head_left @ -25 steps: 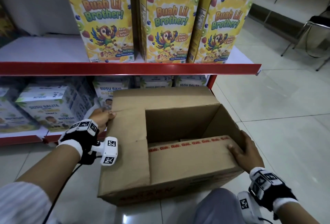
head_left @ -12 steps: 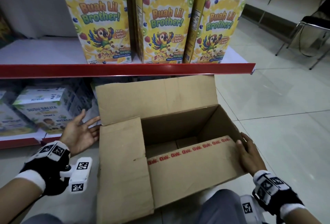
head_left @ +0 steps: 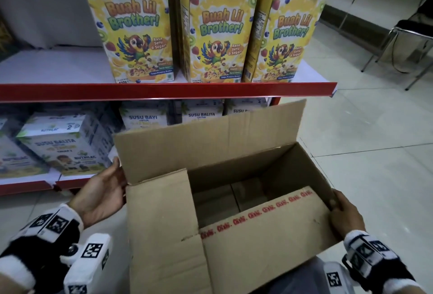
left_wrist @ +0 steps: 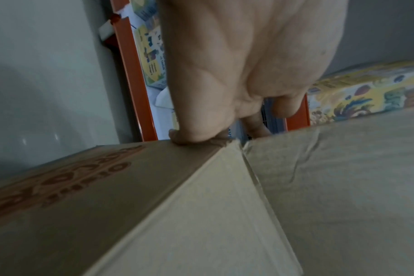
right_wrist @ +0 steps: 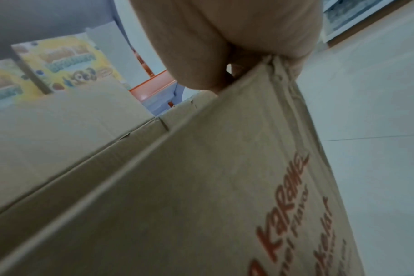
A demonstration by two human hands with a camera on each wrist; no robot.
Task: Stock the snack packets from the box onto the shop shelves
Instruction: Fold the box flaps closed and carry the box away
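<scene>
Cardboard box [head_left: 234, 223] sits on the floor [head_left: 363, 153] in front of the red-edged shelves [head_left: 164, 91], its flaps up and its inside dim; a few pale shapes lie at the bottom, probably the packets [head_left: 215, 200], though they are too dark to make out. Left hand [head_left: 100, 193] lies flat and relaxed against the box's left side near the far corner, gripping nothing. Right hand [head_left: 346, 214] curls its fingers over the near right corner rim. Such packets should be light and crushable, so I would lift each by its edges. Stiff flaps narrow the opening, and the far flap stands close under the shelf lip. Beside the 3 cereal boxes [head_left: 210, 31] the upper shelf has bare room on the left.
</scene>
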